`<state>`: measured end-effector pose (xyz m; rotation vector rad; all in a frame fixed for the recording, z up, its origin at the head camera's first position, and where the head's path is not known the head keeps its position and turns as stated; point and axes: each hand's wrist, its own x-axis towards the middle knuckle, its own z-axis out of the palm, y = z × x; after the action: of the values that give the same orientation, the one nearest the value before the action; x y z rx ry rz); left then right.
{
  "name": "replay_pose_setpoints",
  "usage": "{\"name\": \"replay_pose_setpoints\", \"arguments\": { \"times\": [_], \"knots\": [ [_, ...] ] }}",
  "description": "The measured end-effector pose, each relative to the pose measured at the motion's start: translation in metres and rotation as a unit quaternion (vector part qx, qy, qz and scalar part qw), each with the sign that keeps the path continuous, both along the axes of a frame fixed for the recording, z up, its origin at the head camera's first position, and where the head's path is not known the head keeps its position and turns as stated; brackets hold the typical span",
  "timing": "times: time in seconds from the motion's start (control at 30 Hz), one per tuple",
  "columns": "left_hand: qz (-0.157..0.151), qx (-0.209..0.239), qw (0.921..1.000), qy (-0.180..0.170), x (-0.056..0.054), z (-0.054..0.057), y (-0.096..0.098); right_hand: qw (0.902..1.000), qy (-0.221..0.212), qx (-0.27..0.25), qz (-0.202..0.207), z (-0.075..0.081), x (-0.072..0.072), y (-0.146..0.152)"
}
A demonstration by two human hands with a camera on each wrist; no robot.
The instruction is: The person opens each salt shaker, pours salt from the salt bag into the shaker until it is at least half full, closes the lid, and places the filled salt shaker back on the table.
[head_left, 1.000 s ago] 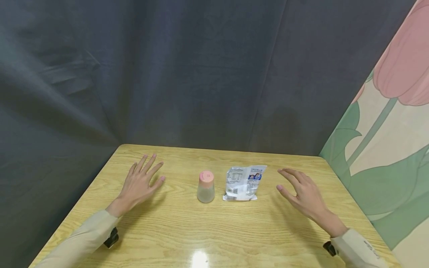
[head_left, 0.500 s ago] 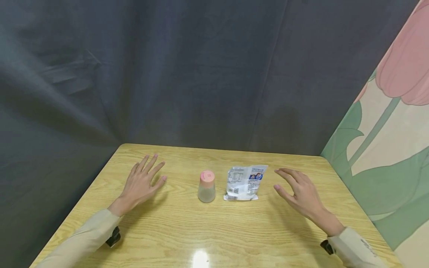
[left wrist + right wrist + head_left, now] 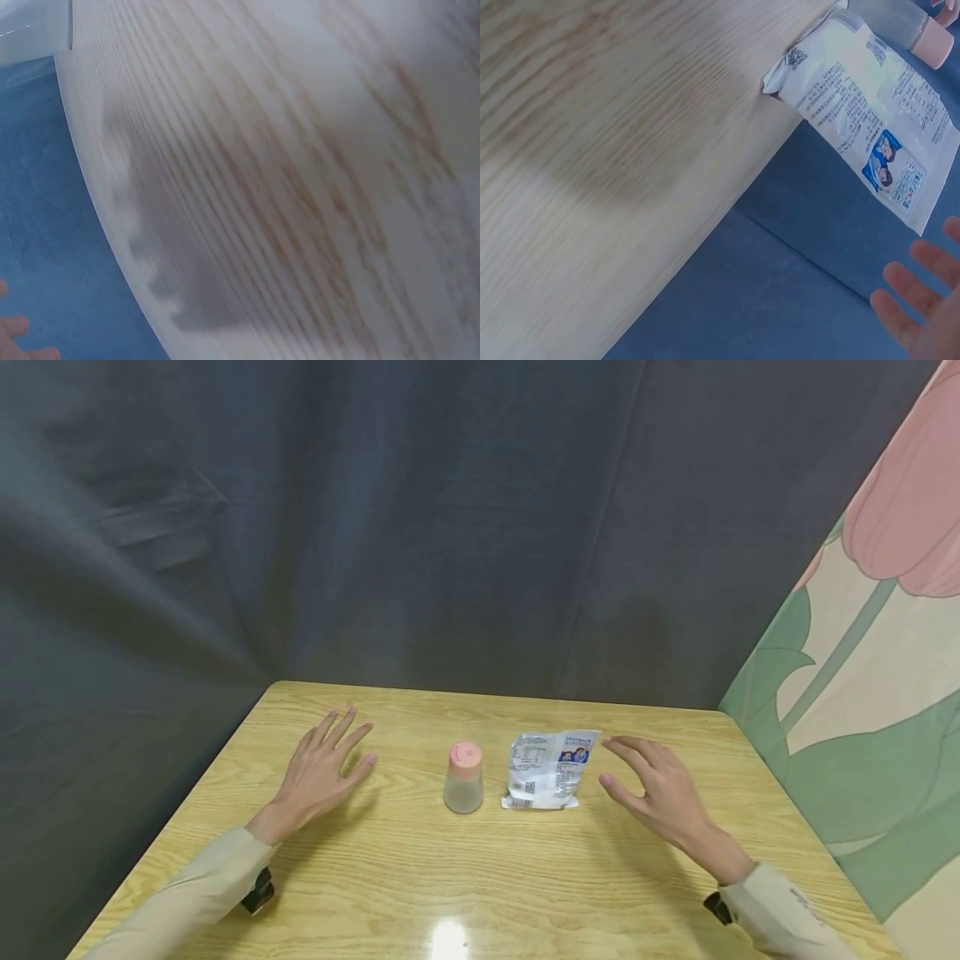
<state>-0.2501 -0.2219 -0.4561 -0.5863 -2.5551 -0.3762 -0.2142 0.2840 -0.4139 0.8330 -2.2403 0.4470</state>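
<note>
A white printed packet [image 3: 542, 770] with a small blue picture stands upright on the wooden table, its top corner leaning right. Just left of it is a clear shaker-like bottle [image 3: 463, 792] with a pink cap [image 3: 465, 755]. My right hand [image 3: 662, 793] hovers right of the packet, fingers spread and fingertips near its top corner, holding nothing. In the right wrist view the packet [image 3: 870, 112] shows large, with the right fingers [image 3: 904, 289] below it. Well to the bottle's left, my left hand [image 3: 315, 770] is spread over the table with nothing in it.
The wooden table [image 3: 480, 868] ends at a dark blue curtain [image 3: 465, 527] behind it. On the right stands a wall panel [image 3: 862, 693] with a tulip pattern. Each sleeve carries a small black device [image 3: 258, 892] at the wrist.
My right hand has moved left, closer to the packet. The left hand keeps nearly the same pose. Packet and bottle stay in place on the table.
</note>
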Motion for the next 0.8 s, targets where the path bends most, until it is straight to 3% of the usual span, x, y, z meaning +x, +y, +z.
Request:
{"name": "replay_pose_setpoints", "arguments": {
  "times": [0.17, 0.4, 0.8],
  "knots": [
    [-0.004, 0.001, 1.0, 0.005, -0.001, -0.001, 0.002, 0.9999, 0.008, 0.001, 0.006, -0.001, -0.003, -0.005],
    [-0.002, 0.004, 0.9999, -0.015, 0.002, 0.0, 0.004, 0.9998, 0.011, 0.001, 0.015, -0.001, -0.005, -0.011],
    [-0.008, 0.01, 0.9999, 0.0, 0.001, -0.003, 0.007, 0.9995, 0.009, 0.002, 0.03, 0.0, -0.007, -0.021]
  ]
}}
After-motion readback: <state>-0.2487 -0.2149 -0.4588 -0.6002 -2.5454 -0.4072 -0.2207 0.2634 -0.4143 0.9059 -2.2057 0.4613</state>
